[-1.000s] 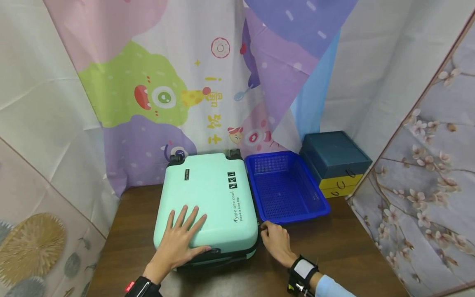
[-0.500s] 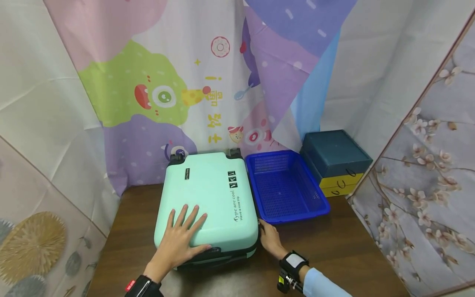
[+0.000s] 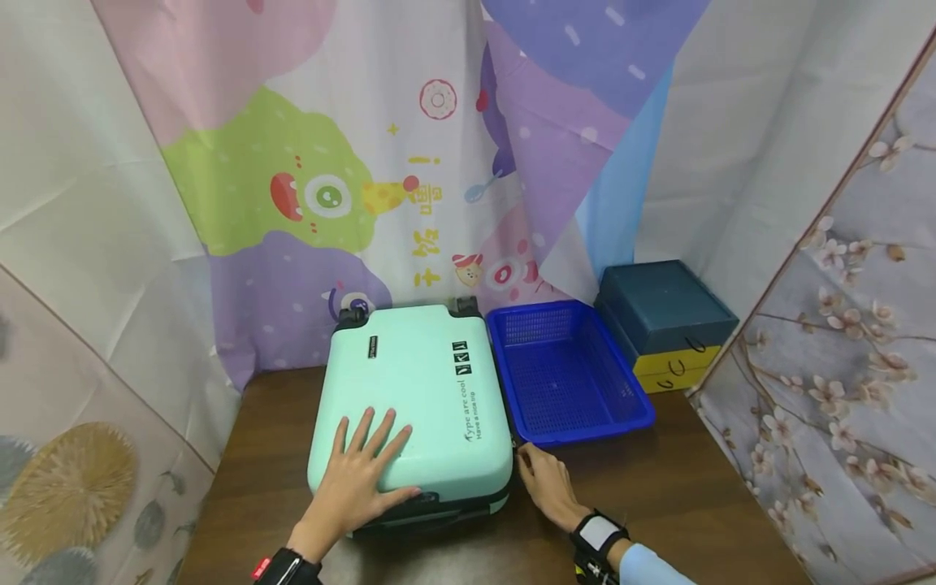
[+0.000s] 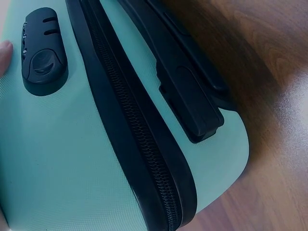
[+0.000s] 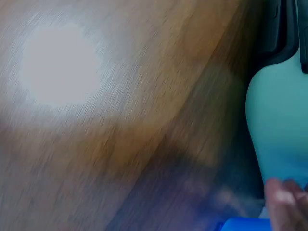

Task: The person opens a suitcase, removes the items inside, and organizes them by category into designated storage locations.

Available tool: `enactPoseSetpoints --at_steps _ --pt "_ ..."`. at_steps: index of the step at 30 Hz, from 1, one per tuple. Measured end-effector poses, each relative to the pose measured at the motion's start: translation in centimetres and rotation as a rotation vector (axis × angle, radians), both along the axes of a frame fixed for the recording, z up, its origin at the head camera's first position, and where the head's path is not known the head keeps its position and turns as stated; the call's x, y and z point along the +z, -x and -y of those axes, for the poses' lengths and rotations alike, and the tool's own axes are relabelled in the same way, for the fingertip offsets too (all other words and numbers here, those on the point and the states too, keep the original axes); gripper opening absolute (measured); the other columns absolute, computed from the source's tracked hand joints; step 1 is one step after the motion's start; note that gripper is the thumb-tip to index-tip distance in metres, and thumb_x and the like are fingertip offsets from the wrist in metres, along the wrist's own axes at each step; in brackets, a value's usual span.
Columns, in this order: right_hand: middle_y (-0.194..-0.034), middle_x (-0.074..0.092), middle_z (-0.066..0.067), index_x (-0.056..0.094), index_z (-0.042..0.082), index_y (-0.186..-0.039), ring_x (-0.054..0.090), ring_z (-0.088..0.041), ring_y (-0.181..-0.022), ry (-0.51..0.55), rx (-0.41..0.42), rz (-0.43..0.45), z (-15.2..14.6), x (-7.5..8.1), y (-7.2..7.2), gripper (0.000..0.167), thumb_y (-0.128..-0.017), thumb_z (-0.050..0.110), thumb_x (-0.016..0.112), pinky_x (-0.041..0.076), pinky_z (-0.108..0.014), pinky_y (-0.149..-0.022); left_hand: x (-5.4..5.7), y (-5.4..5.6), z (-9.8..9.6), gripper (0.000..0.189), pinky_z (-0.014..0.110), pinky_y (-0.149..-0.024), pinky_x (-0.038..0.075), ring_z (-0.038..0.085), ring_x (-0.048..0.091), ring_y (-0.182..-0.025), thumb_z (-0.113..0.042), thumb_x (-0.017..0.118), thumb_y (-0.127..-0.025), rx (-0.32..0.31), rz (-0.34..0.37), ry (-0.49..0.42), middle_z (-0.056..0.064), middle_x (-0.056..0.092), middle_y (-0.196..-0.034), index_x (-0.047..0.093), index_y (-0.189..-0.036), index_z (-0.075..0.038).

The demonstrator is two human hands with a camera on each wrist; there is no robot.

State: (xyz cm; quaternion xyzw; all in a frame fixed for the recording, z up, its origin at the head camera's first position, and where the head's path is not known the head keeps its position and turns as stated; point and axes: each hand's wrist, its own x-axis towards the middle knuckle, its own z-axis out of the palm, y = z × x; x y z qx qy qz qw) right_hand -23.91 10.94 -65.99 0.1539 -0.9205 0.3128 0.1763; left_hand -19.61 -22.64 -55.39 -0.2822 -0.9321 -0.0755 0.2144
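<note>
A mint-green hard-shell suitcase (image 3: 417, 390) lies flat on the wooden table, its wheels toward the curtain. My left hand (image 3: 354, 475) rests on its lid with fingers spread, near the front edge. In the left wrist view, a black combination lock (image 4: 44, 53), a carry handle (image 4: 185, 91) and a black zipper (image 4: 139, 130) with meshed teeth show on the front side. At the suitcase's right side, my right hand (image 3: 547, 483) has its fingers curled and pinches the zipper pull (image 3: 515, 444). Its fingertips (image 5: 284, 199) appear blurred against the shell in the right wrist view.
A blue plastic basket (image 3: 566, 426) stands close to the suitcase's right side, just beyond my right hand. Behind it, a dark teal box (image 3: 669, 305) sits on a yellow one (image 3: 676, 370). A printed curtain (image 3: 307, 162) hangs along the back table edge.
My right hand shifts slightly forward to the suitcase's side, then slightly back toward me, staying by the zipper. The left hand keeps its place on the lid. The head view tilts a little.
</note>
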Motion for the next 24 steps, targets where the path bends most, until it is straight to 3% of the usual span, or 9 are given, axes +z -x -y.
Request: enactPoseSetpoints --at_steps 4,8,15,20,24 --pt "-0.081 0.067 0.002 0.071 0.006 -0.102 0.060 -0.003 -0.062 0.037 0.136 -0.039 -1.2 -0.1 0.1 0.012 -0.092 0.002 0.066 0.051 -0.025 -0.054 -0.1 0.0 0.0 0.089 0.070 -0.106 0.017 0.046 0.032 -0.139 -0.075 0.057 -0.081 0.008 -0.003 0.012 0.015 0.039 -0.153 0.049 -0.148 -0.018" --pt "-0.074 0.057 0.006 0.072 0.006 -0.102 0.049 0.004 -0.057 0.006 0.276 -0.071 -2.7 0.1 -0.1 0.018 -0.088 -0.004 0.067 0.043 -0.016 -0.050 0.1 0.0 0.0 0.088 0.070 -0.106 0.017 0.046 0.032 -0.140 -0.074 0.059 -0.080 0.014 0.010 0.015 0.016 0.040 -0.153 0.049 -0.148 -0.018" --pt "-0.075 0.061 0.002 0.074 0.005 -0.095 0.058 -0.010 -0.066 -0.240 0.481 -0.250 -4.2 1.5 -0.7 0.042 -0.061 -0.017 0.063 0.049 -0.028 -0.057 0.4 0.0 -0.1 0.088 0.070 -0.106 0.017 0.046 0.033 -0.139 -0.074 0.059 -0.079 0.023 0.012 0.013 0.015 0.041 -0.152 0.050 -0.147 -0.019" --pt "-0.074 0.059 0.004 0.073 0.009 -0.090 0.060 -0.011 -0.066 -0.437 0.617 -0.230 -3.2 3.5 -1.5 0.038 -0.058 -0.011 0.068 0.048 -0.028 -0.055 0.4 -0.1 -0.1 0.088 0.071 -0.106 0.016 0.046 0.033 -0.139 -0.074 0.060 -0.078 0.020 0.013 0.000 0.015 0.042 -0.152 0.051 -0.146 -0.019" --pt "-0.071 0.057 0.006 0.069 0.013 -0.085 0.060 -0.009 -0.065 -0.582 0.660 -0.188 -2.0 4.6 -2.2 0.031 -0.060 -0.003 0.073 0.047 -0.028 -0.053 0.5 -0.1 -0.1 0.088 0.071 -0.105 0.016 0.045 0.034 -0.139 -0.073 0.062 -0.078 0.013 0.022 -0.018 0.015 0.043 -0.151 0.052 -0.146 -0.019"
